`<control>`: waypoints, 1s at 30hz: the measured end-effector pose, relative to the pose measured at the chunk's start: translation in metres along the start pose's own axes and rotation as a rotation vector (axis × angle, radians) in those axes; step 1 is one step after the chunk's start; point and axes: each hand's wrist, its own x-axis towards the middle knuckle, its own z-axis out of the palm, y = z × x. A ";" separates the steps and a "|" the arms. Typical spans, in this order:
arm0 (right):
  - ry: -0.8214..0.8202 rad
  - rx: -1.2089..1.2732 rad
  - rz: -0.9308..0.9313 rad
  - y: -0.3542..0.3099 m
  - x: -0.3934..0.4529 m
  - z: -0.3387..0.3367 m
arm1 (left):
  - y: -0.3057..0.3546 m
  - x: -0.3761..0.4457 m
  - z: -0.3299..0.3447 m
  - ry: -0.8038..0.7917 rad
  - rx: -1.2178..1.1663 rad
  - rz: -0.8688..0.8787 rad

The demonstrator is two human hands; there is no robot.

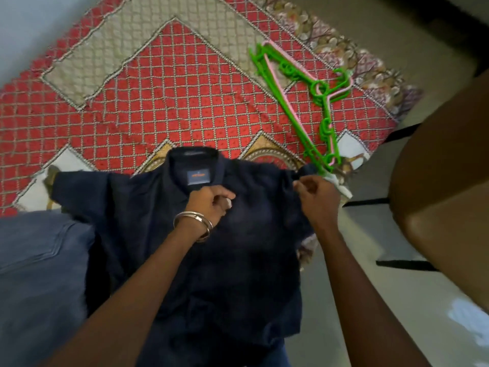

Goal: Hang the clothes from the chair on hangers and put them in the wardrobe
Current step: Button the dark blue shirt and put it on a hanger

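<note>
Open rug (169,96): bare beyond the shirt (201,247) collar, up and left.
Hangers (315,102): piled up-right, touching the shirt's right shoulder.
Chair (444,186): blocks the right side.

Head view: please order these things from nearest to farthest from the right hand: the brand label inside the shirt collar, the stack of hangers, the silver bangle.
Measured from the right hand:
1. Stack of hangers: its lower end lies just beyond the hand, on the carpet.
2. Brand label: to the left, inside the collar.
3. Silver bangle: to the left and lower, on the left wrist.
The label and bangle are nearly equal; this order is uncertain.
</note>
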 end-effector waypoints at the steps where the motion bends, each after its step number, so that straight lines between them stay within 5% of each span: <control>1: 0.067 0.023 0.019 0.003 0.033 -0.013 | 0.022 0.024 0.013 0.011 -0.080 -0.004; 6: 0.244 -0.065 0.064 0.014 0.124 -0.037 | 0.081 0.090 0.048 0.081 -0.358 -0.116; 13: 0.104 -0.445 0.109 0.017 0.193 -0.034 | 0.127 0.143 0.075 0.080 -0.476 -0.214; 16: 0.180 -0.507 0.140 0.018 0.202 -0.031 | 0.129 0.161 0.077 0.112 -0.467 -0.247; 21: 0.343 -0.204 0.042 0.020 0.189 -0.034 | 0.132 0.165 0.072 0.152 -0.559 -0.288; 25: 0.311 -0.064 -0.164 0.014 0.162 -0.041 | 0.138 0.161 0.066 0.179 -0.691 -0.288; 30: 0.252 0.038 -0.309 -0.006 0.109 -0.040 | 0.146 0.143 0.021 0.163 -1.156 -0.170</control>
